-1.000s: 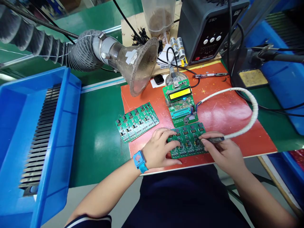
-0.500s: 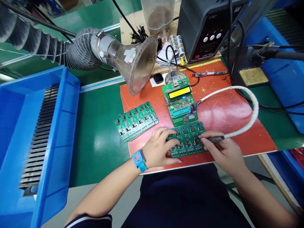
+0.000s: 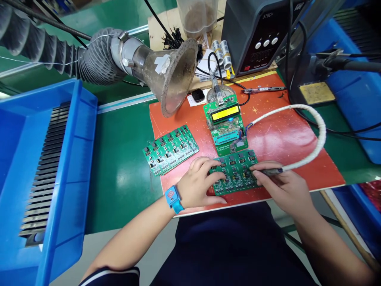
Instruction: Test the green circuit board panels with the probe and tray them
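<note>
A green circuit board panel [image 3: 238, 174] with several small displays lies near the front edge of the red mat. Across its left end rests my left hand [image 3: 202, 180], fingers spread and touching the board. My right hand [image 3: 276, 182] pinches a dark probe [image 3: 272, 171] at the board's right side; whether the tip touches is hidden by the fingers. From the probe a white wrapped cable [image 3: 320, 135] loops to a programmer board [image 3: 226, 127] with a lit yellow screen. More green panels [image 3: 171, 150] lie to the left, overlapping.
A fume funnel [image 3: 178, 77] on a ribbed hose hangs over the mat's back left. Blue bins [image 3: 86, 159] flank the table; the left holds a black slotted rack [image 3: 50, 171]. A soldering station [image 3: 258, 39], a pen [image 3: 263, 90] and cables are at the back.
The whole view has shifted slightly. My right hand and the probe have moved a little to the right relative to the board. My left hand stays on the board.
</note>
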Motion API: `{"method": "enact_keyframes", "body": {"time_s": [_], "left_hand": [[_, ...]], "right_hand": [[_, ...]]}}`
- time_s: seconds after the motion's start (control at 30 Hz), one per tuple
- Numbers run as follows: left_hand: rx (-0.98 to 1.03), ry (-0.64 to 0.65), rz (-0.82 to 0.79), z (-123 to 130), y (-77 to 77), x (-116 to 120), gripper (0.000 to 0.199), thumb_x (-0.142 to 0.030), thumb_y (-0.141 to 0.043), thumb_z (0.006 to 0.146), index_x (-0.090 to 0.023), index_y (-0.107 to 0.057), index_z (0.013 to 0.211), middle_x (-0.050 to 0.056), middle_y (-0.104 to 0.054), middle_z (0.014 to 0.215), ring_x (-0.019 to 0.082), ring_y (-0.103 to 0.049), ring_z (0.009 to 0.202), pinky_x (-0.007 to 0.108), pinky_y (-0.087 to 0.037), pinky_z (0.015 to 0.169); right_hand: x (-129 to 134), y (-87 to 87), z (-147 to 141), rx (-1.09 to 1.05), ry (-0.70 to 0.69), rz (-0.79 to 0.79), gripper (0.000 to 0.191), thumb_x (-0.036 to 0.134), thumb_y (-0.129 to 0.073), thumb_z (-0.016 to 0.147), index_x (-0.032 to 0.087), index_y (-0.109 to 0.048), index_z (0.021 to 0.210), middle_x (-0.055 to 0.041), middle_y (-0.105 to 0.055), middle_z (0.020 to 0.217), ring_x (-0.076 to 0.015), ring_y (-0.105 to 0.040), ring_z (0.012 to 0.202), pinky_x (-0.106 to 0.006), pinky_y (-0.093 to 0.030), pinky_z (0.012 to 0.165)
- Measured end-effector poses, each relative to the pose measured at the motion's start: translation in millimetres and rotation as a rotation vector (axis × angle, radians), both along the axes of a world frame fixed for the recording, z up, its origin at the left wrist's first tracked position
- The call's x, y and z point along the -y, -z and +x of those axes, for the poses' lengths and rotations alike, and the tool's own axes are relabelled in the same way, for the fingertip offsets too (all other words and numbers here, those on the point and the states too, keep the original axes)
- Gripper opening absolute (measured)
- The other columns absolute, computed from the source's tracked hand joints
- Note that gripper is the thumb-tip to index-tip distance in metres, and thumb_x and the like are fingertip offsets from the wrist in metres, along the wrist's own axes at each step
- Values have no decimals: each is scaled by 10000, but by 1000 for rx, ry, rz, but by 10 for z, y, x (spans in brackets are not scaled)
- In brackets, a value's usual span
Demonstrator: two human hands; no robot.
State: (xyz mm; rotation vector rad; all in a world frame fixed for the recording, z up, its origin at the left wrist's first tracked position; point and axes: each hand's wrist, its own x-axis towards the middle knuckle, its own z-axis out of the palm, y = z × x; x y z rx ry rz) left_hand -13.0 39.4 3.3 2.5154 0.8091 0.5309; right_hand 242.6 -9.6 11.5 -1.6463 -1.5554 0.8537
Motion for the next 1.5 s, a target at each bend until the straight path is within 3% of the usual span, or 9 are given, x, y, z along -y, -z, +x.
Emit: {"method": "enact_keyframes", "body": {"time_s": [0.37,0.63,0.9,1.33,1.5], "left_hand": [[9,6,4,-10,-18,2,606,-694,-629,768,-193,-634,1108,147,-543,1269,312,-471,1186,510,-407,1037],[1,3,-4,-18,-10,6,603,-689,-621,778,-196,-631,1126,147,-543,1276,315,-470,1190,522,-404,1040],[26,3,42,-12,-3,0,599,-687,-624,778,-188,-633,1109,145,-549,1259,304,-477,1175,499,-417,1032],[29,-1,47,-10,4,10,587,-676,-630,781,-188,-626,1108,141,-538,1263,302,-468,1188,490,-398,1048],[33,-1,37,-14,8,11,590,-668,-641,778,-186,-624,1119,143,-538,1270,307,-461,1196,494,-396,1048]], "right_hand": [[49,-69,-72,-8,20,37,153,341,-594,911,227,-667,982,-50,-694,935,-137,-641,633,-276,-553,591],[48,17,-216,-53,-37,13,149,337,-584,916,222,-655,979,-58,-682,960,-161,-673,714,-294,-568,634],[30,-12,-207,7,-73,9,148,333,-591,916,226,-661,992,-51,-693,943,-168,-688,721,-293,-563,624],[39,24,-292,84,-37,174,91,265,-596,909,209,-655,951,-48,-713,923,-157,-688,738,-259,-559,609],[46,18,-299,78,-29,162,95,274,-599,910,202,-651,941,-41,-712,921,-121,-662,616,-242,-541,558]]}}
